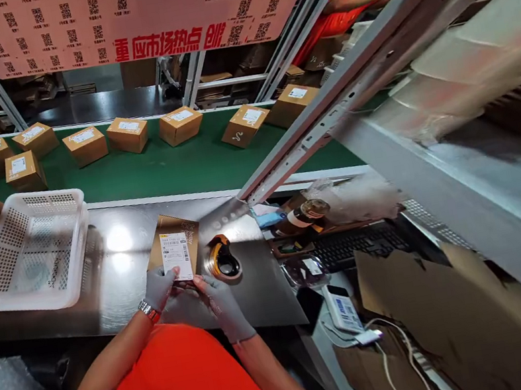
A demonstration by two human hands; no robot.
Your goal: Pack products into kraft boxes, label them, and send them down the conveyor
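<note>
Reaching forward and inward with gloved left hand (159, 289) and right hand (222, 301); pinching the lower edge of a white label (176, 255) in the fingers (199, 282) of both, over a brown carton (191, 231) on a shiny metal counter (269, 287). Facing a green conveyor belt (160, 172) bearing labelled boxes (128, 135).

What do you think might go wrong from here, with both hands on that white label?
The white label could crease or end up crooked on the brown box if the left hand and right hand pull unevenly at its lower end. The gloves might also make fine adjustment harder. And the tape dispenser sits on the metal table close beside the right hand, so a sideways move might knock it.
</note>
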